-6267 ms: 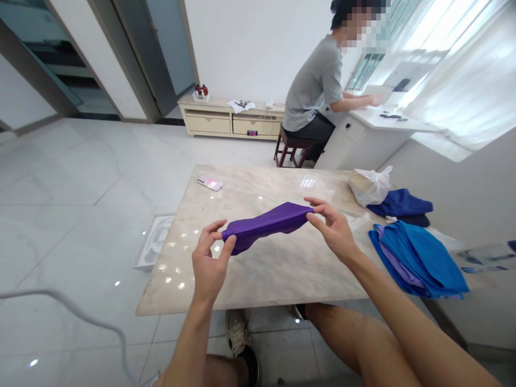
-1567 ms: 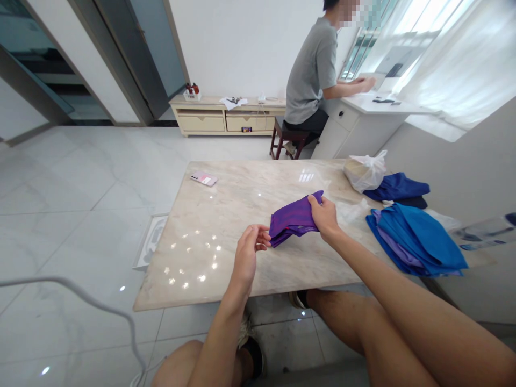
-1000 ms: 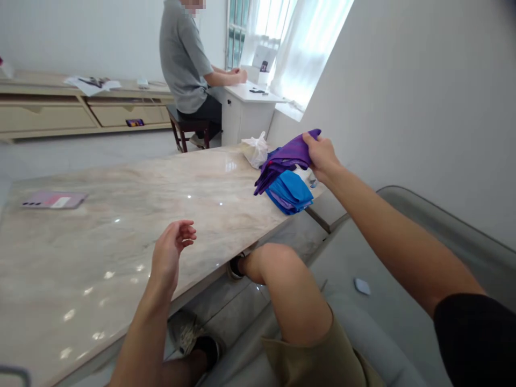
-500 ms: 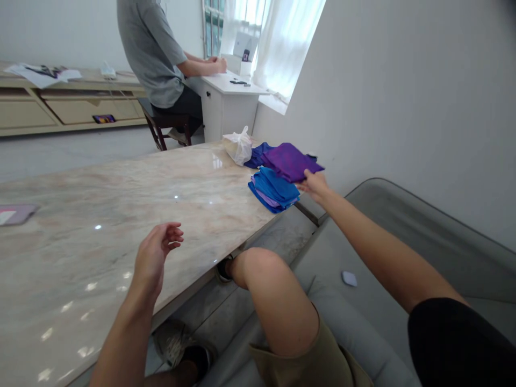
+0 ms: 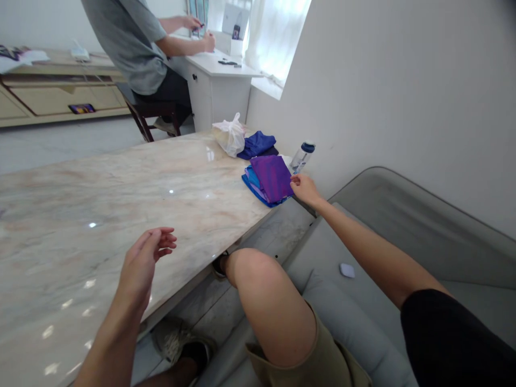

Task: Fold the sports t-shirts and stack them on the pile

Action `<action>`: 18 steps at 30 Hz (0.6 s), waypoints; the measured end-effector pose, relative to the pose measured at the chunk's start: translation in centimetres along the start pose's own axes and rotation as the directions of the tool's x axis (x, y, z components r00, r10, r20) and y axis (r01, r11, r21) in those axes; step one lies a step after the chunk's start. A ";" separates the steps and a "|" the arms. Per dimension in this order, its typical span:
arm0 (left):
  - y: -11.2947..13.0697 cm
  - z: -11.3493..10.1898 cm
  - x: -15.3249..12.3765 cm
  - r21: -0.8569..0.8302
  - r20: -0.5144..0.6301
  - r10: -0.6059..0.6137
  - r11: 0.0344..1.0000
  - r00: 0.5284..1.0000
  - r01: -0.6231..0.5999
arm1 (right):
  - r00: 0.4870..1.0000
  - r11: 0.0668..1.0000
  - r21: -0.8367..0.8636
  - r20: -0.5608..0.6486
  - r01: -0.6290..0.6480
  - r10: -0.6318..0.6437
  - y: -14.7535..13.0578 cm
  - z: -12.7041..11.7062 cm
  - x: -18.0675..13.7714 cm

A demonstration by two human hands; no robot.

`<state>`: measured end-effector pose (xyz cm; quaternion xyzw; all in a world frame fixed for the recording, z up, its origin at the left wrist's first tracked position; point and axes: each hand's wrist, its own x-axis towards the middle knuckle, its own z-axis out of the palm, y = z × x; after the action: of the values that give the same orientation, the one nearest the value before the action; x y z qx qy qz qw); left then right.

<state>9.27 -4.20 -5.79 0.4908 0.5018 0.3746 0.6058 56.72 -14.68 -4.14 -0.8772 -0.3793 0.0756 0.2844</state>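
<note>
A folded purple cloth (image 5: 271,176) lies on top of a stack of folded blue and lilac cloths (image 5: 255,185) near the table's right edge. My right hand (image 5: 305,189) is at the purple cloth's right edge, its fingers pinched together there. Over the front of the table hovers my left hand (image 5: 145,252), empty, with loosely bent fingers apart. Just behind the stack is a crumpled dark blue cloth (image 5: 258,143).
A tied white plastic bag (image 5: 230,135) and a clear bottle with a dark blue lid (image 5: 302,157) stand near the cloths on the marble table (image 5: 121,188). A small white case (image 5: 346,270) rests on the grey sofa (image 5: 387,215). Another person (image 5: 137,59) sits at a white desk (image 5: 220,67).
My right hand has brought the purple cloth down and left onto the blue stack, uncovering the bottle behind it. My left hand stays empty, and the view has shifted slightly.
</note>
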 end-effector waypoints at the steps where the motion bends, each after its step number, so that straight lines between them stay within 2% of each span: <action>1: 0.0 0.1 0.0 0.002 0.011 -0.005 1.000 1.000 0.005 | 0.998 0.996 -0.066 -0.020 0.065 -0.067 -0.1 0.8 0.4; 4: 0.0 0.3 0.3 0.012 0.031 -0.016 1.000 0.999 0.016 | 0.986 0.974 -0.159 -0.023 0.161 -0.167 -0.6 3.7 1.4; 7: 0.1 0.1 0.2 0.018 0.029 -0.006 1.000 1.000 0.005 | 0.986 0.969 -0.183 0.033 0.167 -0.164 -1.4 6.5 1.3; 10: 0.3 -0.4 -0.5 -0.006 0.038 0.020 1.000 0.999 -0.020 | 0.984 0.957 -0.228 0.063 0.179 -0.169 -1.9 7.9 0.3; 14: 0.4 -1.1 -0.6 -0.076 0.020 0.063 0.995 0.998 -0.061 | 0.975 0.939 -0.264 0.043 0.222 -0.219 -1.8 8.3 0.6; 16: 0.4 -1.5 -0.7 -0.097 0.002 0.093 0.991 0.996 -0.093 | 0.991 0.940 -0.314 0.036 0.133 -0.128 -2.9 7.5 1.0; 18: 0.2 -1.9 -1.0 -0.108 -0.007 0.117 0.987 0.993 -0.117 | 0.997 0.936 -0.348 -0.037 0.045 -0.062 -5.6 6.0 1.2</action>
<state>7.25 -4.71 -5.36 0.4857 0.4514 0.4362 0.6083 52.00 -8.15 -5.89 -0.9045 -0.4036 -0.0212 0.1361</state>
